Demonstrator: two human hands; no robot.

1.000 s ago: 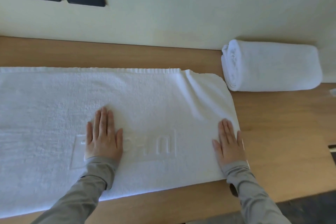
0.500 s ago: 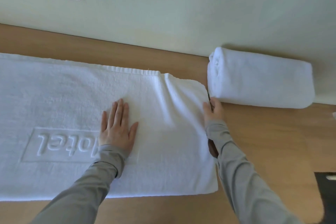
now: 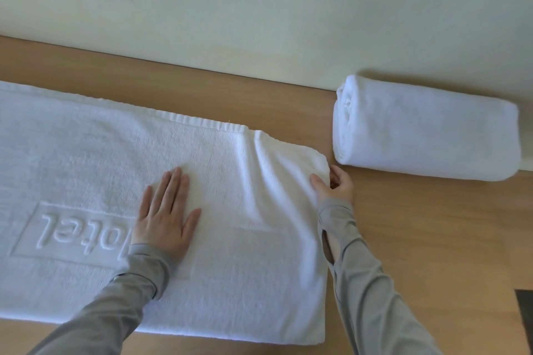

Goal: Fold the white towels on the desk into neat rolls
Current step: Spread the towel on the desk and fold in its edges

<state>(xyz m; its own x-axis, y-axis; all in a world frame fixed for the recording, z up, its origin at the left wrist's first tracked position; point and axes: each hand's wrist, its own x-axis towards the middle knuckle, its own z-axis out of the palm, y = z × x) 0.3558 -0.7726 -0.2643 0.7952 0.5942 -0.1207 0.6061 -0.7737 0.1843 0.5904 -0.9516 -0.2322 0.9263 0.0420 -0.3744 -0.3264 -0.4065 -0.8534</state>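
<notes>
the flat white terry towel with embossed lettering lies spread on the light wooden desk. the left hand rests flat on this towel near its middle, fingers straight and close together. the right hand pinches the towel's far right corner, thumb on top, fingers curled at the edge. the rolled white towel lies just beyond that corner, against the pale wall.

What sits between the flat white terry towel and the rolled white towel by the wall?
Only a narrow strip of bare wooden desk, in the head view; the right hand grips the flat towel's corner.
</notes>
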